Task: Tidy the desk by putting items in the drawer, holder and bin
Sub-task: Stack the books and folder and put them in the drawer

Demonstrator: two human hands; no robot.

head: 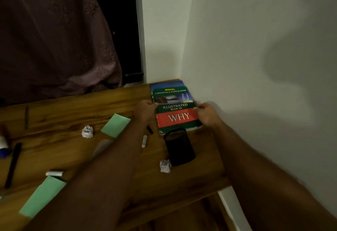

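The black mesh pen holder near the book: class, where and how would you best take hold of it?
Grip the pen holder around its round side wall, probably from the desk's front edge. It stands upright, its open rim near the green book, and its near side is clear, with only a crumpled paper ball beside the base.

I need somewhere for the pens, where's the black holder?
In the head view, the black holder stands right of centre on the desk, just in front of the green book.

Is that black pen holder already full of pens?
No. The black mesh holder stands with nothing sticking out of its top, while a black pen lies loose on the desk.
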